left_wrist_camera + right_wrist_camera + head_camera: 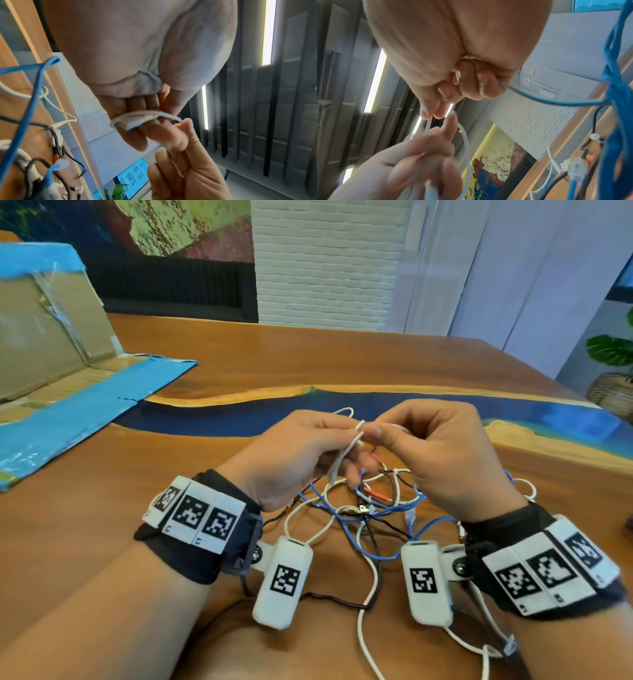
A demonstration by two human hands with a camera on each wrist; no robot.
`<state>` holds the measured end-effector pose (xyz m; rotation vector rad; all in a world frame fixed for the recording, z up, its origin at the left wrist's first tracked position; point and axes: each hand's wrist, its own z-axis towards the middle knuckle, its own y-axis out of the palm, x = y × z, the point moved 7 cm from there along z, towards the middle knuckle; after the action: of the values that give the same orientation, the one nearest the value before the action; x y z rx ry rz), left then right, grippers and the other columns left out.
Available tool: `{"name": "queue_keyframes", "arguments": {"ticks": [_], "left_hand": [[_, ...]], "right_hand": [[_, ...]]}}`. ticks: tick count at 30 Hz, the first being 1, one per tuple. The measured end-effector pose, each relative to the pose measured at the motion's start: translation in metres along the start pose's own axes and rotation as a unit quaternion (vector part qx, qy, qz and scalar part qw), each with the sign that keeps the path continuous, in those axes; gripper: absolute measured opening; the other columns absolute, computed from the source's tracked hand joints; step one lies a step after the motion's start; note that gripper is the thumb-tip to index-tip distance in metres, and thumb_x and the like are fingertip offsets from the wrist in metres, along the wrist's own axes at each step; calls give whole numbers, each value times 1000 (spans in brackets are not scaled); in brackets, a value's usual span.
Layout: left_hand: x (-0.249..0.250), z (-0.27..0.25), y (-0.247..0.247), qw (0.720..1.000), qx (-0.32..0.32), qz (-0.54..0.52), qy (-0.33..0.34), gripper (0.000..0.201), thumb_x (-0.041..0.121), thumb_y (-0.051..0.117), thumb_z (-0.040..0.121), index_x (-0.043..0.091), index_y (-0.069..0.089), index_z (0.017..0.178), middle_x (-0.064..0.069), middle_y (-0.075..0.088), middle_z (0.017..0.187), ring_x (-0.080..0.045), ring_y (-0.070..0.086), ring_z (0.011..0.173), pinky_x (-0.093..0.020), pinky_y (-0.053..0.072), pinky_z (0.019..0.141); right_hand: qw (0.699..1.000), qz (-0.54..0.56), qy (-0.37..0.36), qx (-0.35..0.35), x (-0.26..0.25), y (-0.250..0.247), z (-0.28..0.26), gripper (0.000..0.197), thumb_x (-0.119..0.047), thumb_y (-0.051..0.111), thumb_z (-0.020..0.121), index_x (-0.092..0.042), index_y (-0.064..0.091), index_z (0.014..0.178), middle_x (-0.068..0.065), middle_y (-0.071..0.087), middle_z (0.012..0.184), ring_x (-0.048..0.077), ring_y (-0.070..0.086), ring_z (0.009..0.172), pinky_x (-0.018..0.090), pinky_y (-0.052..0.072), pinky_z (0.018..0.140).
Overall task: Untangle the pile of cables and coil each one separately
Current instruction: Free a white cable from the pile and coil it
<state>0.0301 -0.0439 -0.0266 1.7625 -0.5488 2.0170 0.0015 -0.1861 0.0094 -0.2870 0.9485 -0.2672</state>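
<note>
A tangle of cables (370,508) in white, blue, black and red lies on the wooden table (102,525) under my raised hands. My left hand (352,440) grips a folded bunch of the white cable (337,463), whose small loop (145,115) sticks out past its fingers. My right hand (382,429) pinches the same white cable (467,148) between thumb and forefinger, right against the left fingertips. In the right wrist view a blue cable (556,102) runs out from under that hand's curled outer fingers. The rest of the white cable trails down into the pile.
An opened cardboard box (51,337) edged with blue tape stands at the far left, its flap (85,412) lying flat on the table. A dark blue resin strip (239,416) crosses the tabletop beyond my hands. A potted plant (613,350) stands off the right edge.
</note>
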Motion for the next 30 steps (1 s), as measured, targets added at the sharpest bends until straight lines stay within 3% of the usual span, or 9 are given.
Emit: {"name": "queue_keyframes", "arguments": {"ticks": [2,4,8,12,16,20,25,28,30], "left_hand": [[2,-2,1,1000,-7,7,-6,35,13,42,105,-9,70,101,-9,46,56,-20,40,51,-40,45,71],[2,-3,1,1000,-12,14,-17,39,22,42,104,-1,72,92,-4,26,57,-18,25,50,-33,44,65],[2,-5,-4,999,9,-18,-29,33,18,45,103,0,72,94,-5,15,64,-19,24,52,-35,44,68],[5,-4,-2,998,17,-65,-16,33,13,41,107,-3,69,103,-4,19,61,-19,40,54,-35,53,75],[13,-3,-5,979,46,-198,17,33,17,36,107,-2,64,110,2,42,56,-14,51,50,-31,57,67],[15,1,-10,951,91,-285,72,32,18,38,107,1,63,120,-9,77,93,-24,76,87,-38,60,91],[13,2,-23,957,172,-216,89,27,12,42,108,10,61,127,-8,75,119,-21,72,112,-31,57,97],[4,4,-21,981,171,-83,45,21,11,51,105,15,70,112,-6,73,124,-14,73,105,-23,55,86],[-4,5,-13,992,123,-15,-1,21,11,54,103,10,75,108,-5,76,112,-11,73,88,-25,54,81]], "right_hand": [[999,-1,7,51,5,-9,2,12,-17,84,80,-12,75,74,7,72,69,3,58,58,18,44,56],[998,-8,19,61,10,-10,3,12,-20,84,80,-13,75,75,12,70,70,8,55,59,25,44,55],[998,-21,26,52,14,-7,2,8,-18,73,93,-21,78,87,5,71,71,6,56,60,18,47,57],[997,-18,51,61,19,-9,2,17,-13,63,99,-21,78,99,-3,67,66,3,54,54,15,43,52],[992,1,115,-54,26,15,-3,28,-6,51,105,-21,74,113,-3,69,72,19,58,49,34,55,48],[978,-38,126,-163,20,32,-10,24,-8,47,106,-10,71,103,6,73,82,26,66,54,38,59,54],[955,-104,110,-254,12,41,-19,27,-25,53,105,-17,78,99,4,71,67,11,52,50,31,49,60],[957,-90,81,-265,5,45,-20,35,-29,57,102,-5,78,89,9,56,54,8,40,48,23,37,53],[978,-65,68,-188,2,34,-13,26,-24,62,100,-11,79,85,4,48,50,4,38,48,19,32,52]]}}
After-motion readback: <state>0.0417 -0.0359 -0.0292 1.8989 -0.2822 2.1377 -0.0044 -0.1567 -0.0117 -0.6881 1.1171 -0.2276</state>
